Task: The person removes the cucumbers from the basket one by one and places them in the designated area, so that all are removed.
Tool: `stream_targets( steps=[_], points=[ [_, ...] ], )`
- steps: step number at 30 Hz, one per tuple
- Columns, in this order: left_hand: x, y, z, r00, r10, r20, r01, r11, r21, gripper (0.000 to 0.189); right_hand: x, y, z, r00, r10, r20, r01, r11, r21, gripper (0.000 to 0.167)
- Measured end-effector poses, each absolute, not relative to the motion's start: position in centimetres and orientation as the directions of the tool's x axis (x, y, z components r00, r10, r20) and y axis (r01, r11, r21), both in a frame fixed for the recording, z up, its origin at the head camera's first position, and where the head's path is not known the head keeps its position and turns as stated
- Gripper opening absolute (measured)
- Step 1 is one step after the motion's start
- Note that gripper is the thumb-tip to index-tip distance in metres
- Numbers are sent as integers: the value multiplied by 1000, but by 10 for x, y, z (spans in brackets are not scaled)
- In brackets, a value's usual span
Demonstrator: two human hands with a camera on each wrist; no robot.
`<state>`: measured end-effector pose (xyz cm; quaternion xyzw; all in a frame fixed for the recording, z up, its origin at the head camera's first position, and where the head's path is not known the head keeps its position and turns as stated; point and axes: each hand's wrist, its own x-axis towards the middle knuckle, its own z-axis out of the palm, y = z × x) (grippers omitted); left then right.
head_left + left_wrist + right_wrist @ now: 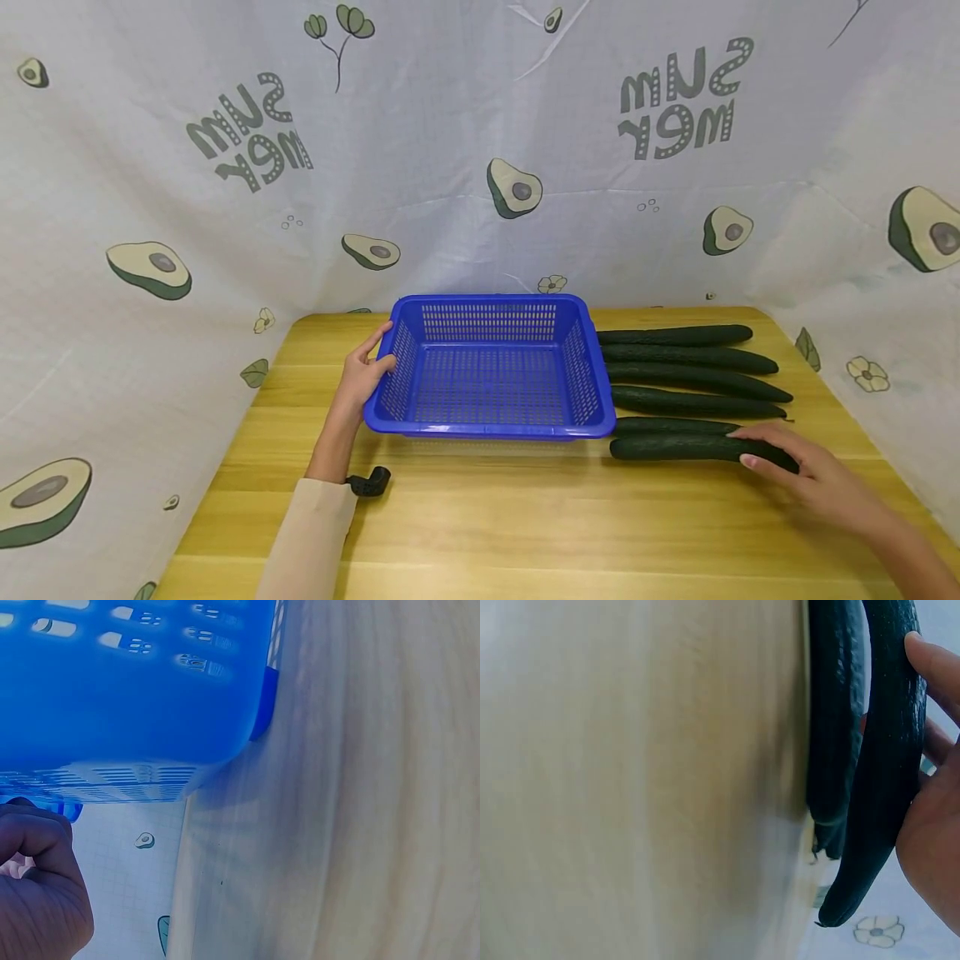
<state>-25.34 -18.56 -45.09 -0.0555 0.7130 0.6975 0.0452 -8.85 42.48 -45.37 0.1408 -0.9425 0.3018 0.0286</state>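
Note:
A blue plastic basket (491, 431) with slotted walls stands at mid-table, nothing inside it. My left hand (365, 372) grips its left rim, thumb over the edge; in the left wrist view that hand (37, 881) is partly cut off beside the basket wall (127, 712). At the right, my right hand (806, 467) holds the nearest dark green cucumber (675, 447) close to its right end. The right wrist view shows the thumb and fingers of this hand (937, 825) about the cucumber (889, 750), which is raised over the others.
Several more cucumbers (697, 377) lie side by side right of the basket, their left ends close to its wall. The wooden table (480, 533) meets a white printed cloth (450, 125) at the back and sides. A black strap mount (369, 482) sits on the left wrist.

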Motion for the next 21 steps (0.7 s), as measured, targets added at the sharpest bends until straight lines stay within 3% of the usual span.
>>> stream_targets(
  steps=[11, 16, 21],
  points=[
    [-255, -185, -452, -990, -14, -139, -139, 21, 990, 76, -92, 418, -469, -954, -237, 182, -298, 799, -522, 33],
    [-254, -185, -450, -991, -10, -132, -132, 12, 991, 78, -94, 414, -471, -925, -273, 264, -369, 813, -451, 34],
    [-253, -186, -447, -991, -12, -134, -134, 13, 991, 78, -97, 412, -469, -920, -285, 270, -377, 833, -405, 34]
  ],
)
